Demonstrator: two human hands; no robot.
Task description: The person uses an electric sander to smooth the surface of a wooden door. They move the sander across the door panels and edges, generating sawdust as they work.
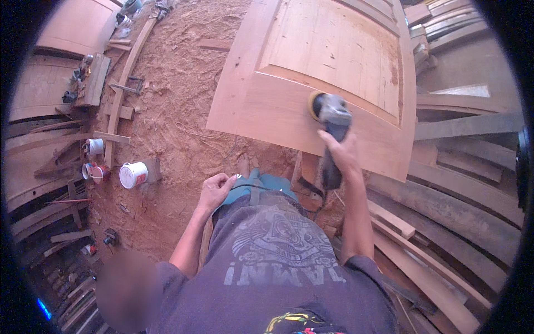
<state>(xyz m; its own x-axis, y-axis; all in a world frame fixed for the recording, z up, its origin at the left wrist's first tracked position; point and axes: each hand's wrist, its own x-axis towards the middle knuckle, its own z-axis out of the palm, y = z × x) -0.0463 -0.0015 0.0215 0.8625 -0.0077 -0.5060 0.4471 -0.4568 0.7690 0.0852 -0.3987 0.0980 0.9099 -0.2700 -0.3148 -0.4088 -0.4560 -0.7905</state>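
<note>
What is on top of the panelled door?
The right hand holds a power tool over the door; reddish dust lies on its panel. The surface behind the tool is hidden.

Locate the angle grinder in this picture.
Right of centre in the head view, the angle grinder sits in the right grip, at the wooden door's near rail.

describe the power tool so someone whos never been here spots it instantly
Find the big pale panelled door at the upper right. At its near end, over the plain wide rail, the right hand grips the power tool. Unlike the wood around it, it has a grey head, black body and round yellowish disc.
</note>
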